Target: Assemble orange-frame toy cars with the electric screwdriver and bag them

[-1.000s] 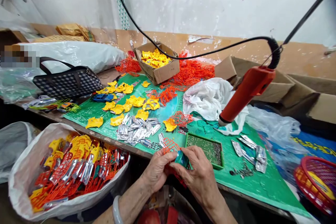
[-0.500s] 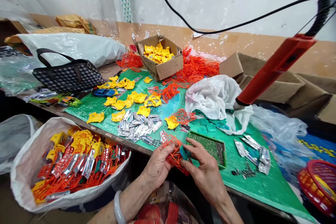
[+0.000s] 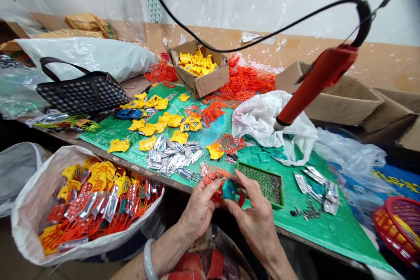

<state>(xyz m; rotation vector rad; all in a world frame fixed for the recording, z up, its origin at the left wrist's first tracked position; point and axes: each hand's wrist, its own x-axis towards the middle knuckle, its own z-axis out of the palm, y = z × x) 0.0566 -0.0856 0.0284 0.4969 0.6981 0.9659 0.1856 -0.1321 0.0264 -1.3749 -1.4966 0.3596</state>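
Closest to us, the left hand [image 3: 200, 205] has thumb and fingers pinched on a red lattice frame [image 3: 215, 177], right over the table's front edge. And here's the right hand [image 3: 256, 210], thumb and forefinger curled around a teal piece [image 3: 229, 189] that sits against the frame, between the two hands. A pale bracelet [image 3: 149, 259] circles the left wrist.

Down at the left, a white sack [image 3: 24, 218] gapes, loaded with red frames, yellow shells and silvery parts. Just beyond the right hand lies the green tray [image 3: 282, 197], small dark hardware gathered at its right end; more loose hardware [image 3: 308, 212] is scattered beside it. Over to the far right, a red basket [image 3: 380, 227] with something yellow inside.

Moving up the green mat, a pile of silvery strips [image 3: 175, 157], then yellow shells [image 3: 180, 136] strewn behind it, and one blue shell [image 3: 129, 114] among them. The red power driver [image 3: 316, 85] hangs tilted from its cable, its tip in front of a crumpled white bag [image 3: 256, 116].

Further back, a cardboard box [image 3: 213, 86] brims with yellow pieces, orange-red lattice [image 3: 244, 81] heaped beside it, against the peeling wall [image 3: 282, 4].
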